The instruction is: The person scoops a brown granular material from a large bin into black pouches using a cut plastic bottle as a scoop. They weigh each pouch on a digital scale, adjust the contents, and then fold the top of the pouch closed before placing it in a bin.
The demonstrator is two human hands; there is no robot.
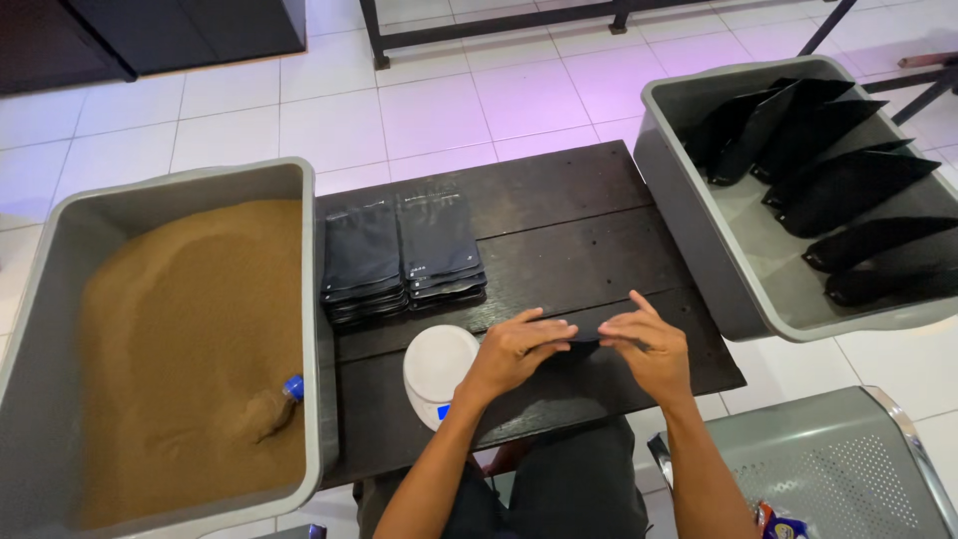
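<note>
My left hand and my right hand meet over a flat black pouch lying on the dark wooden table. Both hands press or pinch the pouch, fingers bent over its top edge; most of it is hidden under them. Just left of my left hand sits a small white scale with a blue display. Behind it lie two stacks of flat black pouches.
A grey tub of brown powder stands at the left, with a blue-handled scoop half buried in it. At the right, a second grey tub holds several filled black pouches. A perforated metal seat is at the lower right. White tiled floor lies beyond.
</note>
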